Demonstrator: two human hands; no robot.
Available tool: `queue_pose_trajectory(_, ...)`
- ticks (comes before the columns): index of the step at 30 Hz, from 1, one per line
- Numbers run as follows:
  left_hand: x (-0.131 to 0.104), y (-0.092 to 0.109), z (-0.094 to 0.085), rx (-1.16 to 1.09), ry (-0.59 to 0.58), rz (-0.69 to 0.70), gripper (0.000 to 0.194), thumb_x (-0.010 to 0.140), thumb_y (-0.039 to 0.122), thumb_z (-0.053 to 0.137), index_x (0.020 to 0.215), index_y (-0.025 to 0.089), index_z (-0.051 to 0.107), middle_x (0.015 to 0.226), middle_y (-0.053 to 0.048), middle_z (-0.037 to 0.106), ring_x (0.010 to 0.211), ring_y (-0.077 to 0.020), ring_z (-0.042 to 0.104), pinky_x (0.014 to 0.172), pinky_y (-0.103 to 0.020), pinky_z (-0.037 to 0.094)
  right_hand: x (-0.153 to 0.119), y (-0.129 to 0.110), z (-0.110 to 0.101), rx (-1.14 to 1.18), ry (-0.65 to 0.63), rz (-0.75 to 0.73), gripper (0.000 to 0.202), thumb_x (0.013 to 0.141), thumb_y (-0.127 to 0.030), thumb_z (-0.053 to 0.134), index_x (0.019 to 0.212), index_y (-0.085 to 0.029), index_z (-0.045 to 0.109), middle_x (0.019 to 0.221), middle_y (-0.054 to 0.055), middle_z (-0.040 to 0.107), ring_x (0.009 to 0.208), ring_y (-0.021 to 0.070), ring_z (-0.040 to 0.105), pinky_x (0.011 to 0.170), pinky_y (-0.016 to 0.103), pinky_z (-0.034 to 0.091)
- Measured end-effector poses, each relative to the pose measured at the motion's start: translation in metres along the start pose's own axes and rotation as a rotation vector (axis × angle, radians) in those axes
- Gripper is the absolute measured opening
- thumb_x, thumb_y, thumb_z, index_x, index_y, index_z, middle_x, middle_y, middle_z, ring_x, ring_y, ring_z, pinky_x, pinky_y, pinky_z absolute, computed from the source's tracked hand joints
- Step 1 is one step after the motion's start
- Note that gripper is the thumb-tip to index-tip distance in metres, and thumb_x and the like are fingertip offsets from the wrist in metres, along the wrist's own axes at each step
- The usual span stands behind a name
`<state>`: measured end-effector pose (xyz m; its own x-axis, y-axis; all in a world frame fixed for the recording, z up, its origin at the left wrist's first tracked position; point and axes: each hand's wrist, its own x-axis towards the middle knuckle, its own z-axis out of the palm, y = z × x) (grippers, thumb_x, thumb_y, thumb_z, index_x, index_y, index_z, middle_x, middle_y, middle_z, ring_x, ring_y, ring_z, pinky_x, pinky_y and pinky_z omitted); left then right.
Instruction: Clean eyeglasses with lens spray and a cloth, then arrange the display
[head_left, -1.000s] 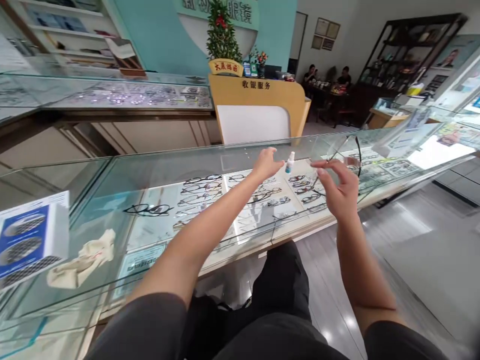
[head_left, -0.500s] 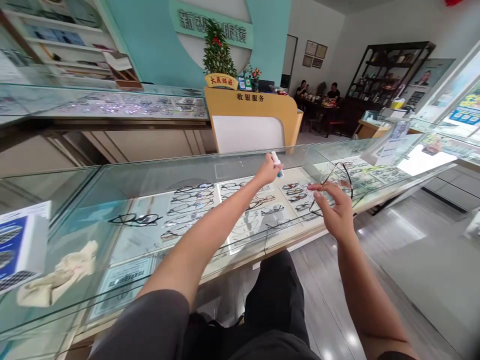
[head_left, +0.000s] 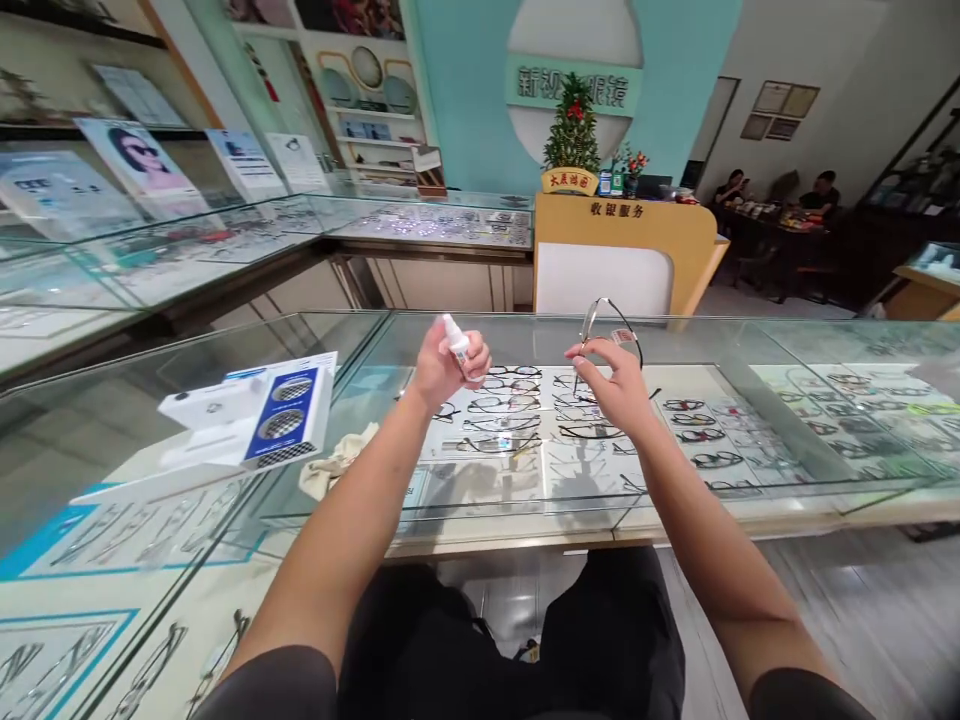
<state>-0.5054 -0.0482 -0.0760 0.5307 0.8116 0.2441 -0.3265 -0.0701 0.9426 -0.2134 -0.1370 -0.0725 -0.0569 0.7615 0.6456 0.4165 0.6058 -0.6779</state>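
Observation:
My left hand (head_left: 442, 368) is wrapped round a small white spray bottle (head_left: 456, 338) with a bluish label, its nozzle pointing up. To the right, my right hand (head_left: 613, 382) pinches a pair of thin-rimmed eyeglasses (head_left: 592, 318) above the glass counter. A small reddish tag shows by one lens. Both hands are raised over the glass display case (head_left: 525, 505), apart from each other. Rows of eyeglasses (head_left: 504, 405) lie on pale trays under the glass. Left of my left forearm, a crumpled cream cloth (head_left: 339, 460) rests on the counter top.
An open white and blue box (head_left: 289, 415) stands on the counter at left. More display cases run along the left and back. Beyond is a yellow cashier desk (head_left: 630, 222) with a plant (head_left: 574, 130). Two people sit at a table (head_left: 780, 228) at the far right.
The view has swung left. My left hand has drawn back from the far side of the counter with the spray bottle. The eyeglasses stay in my right hand, now held more upright.

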Motion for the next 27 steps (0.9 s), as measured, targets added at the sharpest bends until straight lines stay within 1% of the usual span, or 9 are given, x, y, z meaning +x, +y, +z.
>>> queue_pose_trajectory(2,-0.005,0.001,-0.008,-0.013,-0.036,-0.042,0.087,0.072,0.112,0.046,0.06,0.026,0.04,0.052,0.003,0.028,0.048,-0.0141,0.031,0.04,-0.027,0.023,0.018,0.003,0.024,0.029,-0.054,-0.027,0.016,0.101,-0.039,0.067,0.094,-0.027,0.076,0.111,0.004,0.086,0.11,0.0273,0.074,0.105,0.046,0.053)
queue_pose_trajectory(5,-0.007,0.002,-0.007,-0.033,-0.034,-0.075,0.092,0.068,0.119,0.031,0.055,0.028,0.034,0.048,0.004,0.022,0.045,-0.0139,0.026,0.041,-0.029,0.018,0.037,0.006,0.055,0.081,-0.135,-0.06,0.017,0.101,-0.04,0.068,0.094,-0.027,0.077,0.11,0.005,0.087,0.109,0.0272,0.073,0.105,0.047,0.052)
queue_pose_trajectory(7,-0.008,0.002,-0.003,-0.02,-0.002,-0.092,0.093,0.064,0.121,0.024,0.053,0.029,0.031,0.046,0.004,0.019,0.043,-0.0141,0.024,0.042,-0.03,0.016,0.041,0.008,0.07,0.122,-0.164,-0.071,0.018,0.101,-0.04,0.068,0.094,-0.027,0.077,0.109,0.005,0.086,0.107,0.0268,0.072,0.104,0.046,0.052)
queue_pose_trajectory(9,-0.008,0.001,0.001,-0.003,0.026,-0.096,0.093,0.064,0.121,0.02,0.053,0.029,0.03,0.045,0.004,0.019,0.043,-0.014,0.023,0.042,-0.03,0.015,0.04,0.01,0.078,0.164,-0.155,-0.069,0.019,0.101,-0.041,0.067,0.092,-0.027,0.077,0.107,0.005,0.086,0.104,0.0261,0.072,0.103,0.045,0.052)
queue_pose_trajectory(12,-0.006,-0.005,0.006,0.048,0.095,-0.067,0.092,0.067,0.119,0.024,0.053,0.029,0.034,0.046,0.004,0.023,0.043,-0.0129,0.024,0.042,-0.029,0.014,0.03,0.012,0.081,0.232,-0.153,-0.033,0.022,0.101,-0.043,0.066,0.09,-0.027,0.077,0.102,0.004,0.085,0.1,0.025,0.071,0.101,0.044,0.052)
queue_pose_trajectory(16,-0.003,-0.017,0.016,0.175,0.267,-0.026,0.089,0.072,0.114,0.036,0.056,0.026,0.043,0.048,0.003,0.031,0.042,-0.0111,0.027,0.042,-0.029,0.014,0.018,0.012,0.08,0.356,-0.25,0.086,0.024,0.1,-0.043,0.067,0.087,-0.027,0.08,0.098,0.004,0.083,0.097,0.0241,0.07,0.096,0.042,0.051)
queue_pose_trajectory(18,-0.003,-0.021,0.021,0.242,0.318,-0.017,0.088,0.074,0.111,0.04,0.056,0.026,0.046,0.047,0.001,0.035,0.042,-0.0109,0.029,0.043,-0.029,0.016,0.016,0.012,0.081,0.424,-0.297,0.141,0.025,0.099,-0.044,0.067,0.086,-0.027,0.081,0.098,0.003,0.083,0.098,0.0243,0.071,0.096,0.041,0.051)
queue_pose_trajectory(22,-0.005,-0.024,0.028,0.373,0.346,0.011,0.083,0.079,0.103,0.048,0.054,0.024,0.051,0.045,-0.001,0.04,0.043,-0.0119,0.033,0.045,-0.031,0.022,0.016,0.009,0.082,0.501,-0.336,0.187,0.027,0.099,-0.047,0.069,0.085,-0.027,0.082,0.097,0.003,0.083,0.098,0.0247,0.073,0.098,0.042,0.054)
queue_pose_trajectory(27,-0.006,-0.024,0.032,0.442,0.359,0.033,0.082,0.085,0.099,0.044,0.053,0.025,0.05,0.045,-0.002,0.042,0.044,-0.013,0.035,0.048,-0.033,0.024,0.015,0.004,0.082,0.542,-0.35,0.178,0.031,0.098,-0.053,0.072,0.082,-0.027,0.08,0.096,0.003,0.084,0.101,0.026,0.076,0.101,0.043,0.056)
